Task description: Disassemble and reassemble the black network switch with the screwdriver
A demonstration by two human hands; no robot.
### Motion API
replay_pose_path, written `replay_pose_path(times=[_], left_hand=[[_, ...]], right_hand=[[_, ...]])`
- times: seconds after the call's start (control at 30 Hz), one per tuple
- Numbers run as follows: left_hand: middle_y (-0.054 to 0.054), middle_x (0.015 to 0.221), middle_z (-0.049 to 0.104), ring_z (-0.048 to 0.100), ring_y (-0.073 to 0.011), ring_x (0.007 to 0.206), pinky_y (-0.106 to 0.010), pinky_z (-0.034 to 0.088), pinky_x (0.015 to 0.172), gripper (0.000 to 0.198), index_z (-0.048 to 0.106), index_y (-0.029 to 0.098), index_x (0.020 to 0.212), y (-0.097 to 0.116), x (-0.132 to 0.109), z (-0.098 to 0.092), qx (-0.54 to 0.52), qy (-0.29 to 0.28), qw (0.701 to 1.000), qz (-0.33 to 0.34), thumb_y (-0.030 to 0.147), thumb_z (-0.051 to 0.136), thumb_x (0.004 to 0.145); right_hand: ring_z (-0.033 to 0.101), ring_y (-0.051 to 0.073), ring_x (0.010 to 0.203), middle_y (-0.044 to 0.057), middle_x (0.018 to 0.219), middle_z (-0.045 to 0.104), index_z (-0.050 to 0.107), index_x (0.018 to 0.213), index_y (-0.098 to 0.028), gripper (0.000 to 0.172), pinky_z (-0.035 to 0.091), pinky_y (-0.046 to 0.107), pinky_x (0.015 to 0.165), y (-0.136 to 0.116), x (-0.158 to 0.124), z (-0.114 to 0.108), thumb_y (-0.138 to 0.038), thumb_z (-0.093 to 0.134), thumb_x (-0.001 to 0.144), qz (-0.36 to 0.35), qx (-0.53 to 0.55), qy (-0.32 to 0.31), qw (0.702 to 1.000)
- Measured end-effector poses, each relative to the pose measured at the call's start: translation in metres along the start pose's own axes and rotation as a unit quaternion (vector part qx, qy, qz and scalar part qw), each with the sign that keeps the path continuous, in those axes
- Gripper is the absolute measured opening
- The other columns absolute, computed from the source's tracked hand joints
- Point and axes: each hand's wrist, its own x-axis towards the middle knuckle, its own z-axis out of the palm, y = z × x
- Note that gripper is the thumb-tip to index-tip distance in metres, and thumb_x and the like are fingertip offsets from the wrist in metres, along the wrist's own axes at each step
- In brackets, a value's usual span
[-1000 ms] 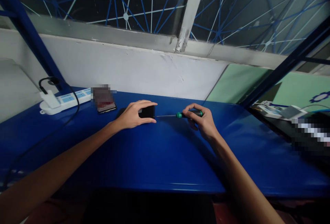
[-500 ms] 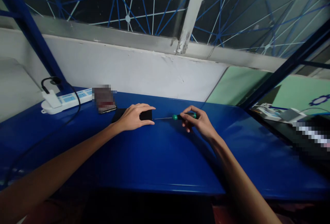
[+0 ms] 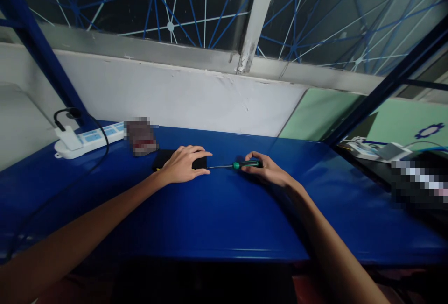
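Observation:
My left hand point(image 3: 184, 164) lies over a flat black box-shaped object point(image 3: 199, 163), thumb on the near side and fingers across the top and far side, gripping it against the table. Much of that object is hidden under the hand; a bit of yellow shows at its left end. A screwdriver point(image 3: 245, 164) with a green and black handle is held level in my right hand point(image 3: 268, 169), fingers closed round the handle. Its thin metal shaft points left, the tip at the box's right end beside my left thumb. Whether the tip sits in a screw is too small to tell.
The blue table point(image 3: 224, 220) runs below a white wall. At the back left lie a white power strip point(image 3: 101, 137) with a black cable plugged in and a blurred dark object point(image 3: 141, 137). White devices point(image 3: 371, 150) and a pixelated dark item point(image 3: 420, 180) stand at the right.
My right hand has lowered slightly and its fingers have shifted on the screwdriver handle, which has turned. The left hand keeps its hold on the black box, and the view has shifted slightly.

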Motion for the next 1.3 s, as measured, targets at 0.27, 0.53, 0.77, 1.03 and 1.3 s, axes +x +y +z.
replay_pose_path(times=[0.27,0.53,0.77,1.03,1.3], left_hand=[[-0.008,0.133,0.057,0.056,-0.0290,0.118,-0.047,0.041,0.095,0.052,0.056,0.031,0.131,-0.0015,-0.0004,0.0012,0.009,0.003,1.000,0.015,0.061,0.056,0.088],[-0.009,0.134,0.056,0.055,-0.0305,0.118,-0.048,0.041,0.095,0.052,0.056,0.030,0.131,-0.0016,-0.0006,0.0011,0.013,-0.003,1.000,0.018,0.059,0.054,0.089],[-0.009,0.134,0.056,0.054,-0.0299,0.119,-0.048,0.040,0.096,0.051,0.056,0.029,0.131,-0.0013,-0.0011,0.0018,0.019,-0.002,1.000,0.018,0.058,0.054,0.090],[-0.009,0.134,0.056,0.054,-0.0308,0.119,-0.049,0.040,0.096,0.052,0.055,0.030,0.132,-0.0023,-0.0003,0.0025,0.015,-0.006,1.000,0.018,0.060,0.053,0.090],[-0.009,0.134,0.056,0.054,-0.0308,0.118,-0.049,0.040,0.096,0.052,0.055,0.029,0.132,-0.0019,0.0000,0.0019,0.012,-0.010,1.000,0.016,0.059,0.054,0.090]], right_hand=[[0.030,0.008,0.045,-0.006,0.050,0.037,0.052,0.061,-0.018,0.046,0.020,0.024,0.041,0.0043,0.0037,0.0004,-0.059,0.063,0.081,-0.038,-0.109,0.058,0.992],[0.033,0.008,0.048,-0.007,0.057,0.045,0.054,0.082,-0.019,0.038,0.023,0.023,0.045,-0.0009,0.0013,0.0002,-0.053,0.071,0.076,-0.056,-0.081,0.060,0.993],[0.043,0.008,0.046,-0.006,0.062,0.052,0.048,0.092,-0.022,0.039,0.028,0.021,0.039,0.0029,0.0014,-0.0022,-0.038,0.077,0.072,-0.098,-0.005,0.019,0.995],[0.043,0.007,0.045,-0.007,0.063,0.051,0.043,0.086,-0.023,0.034,0.035,0.022,0.037,0.0022,0.0028,0.0028,-0.027,0.074,0.073,-0.125,0.004,0.004,0.992],[0.042,0.007,0.045,-0.008,0.061,0.049,0.047,0.082,-0.021,0.032,0.036,0.022,0.038,-0.0005,0.0014,0.0013,-0.026,0.076,0.070,-0.115,0.011,0.004,0.993]])
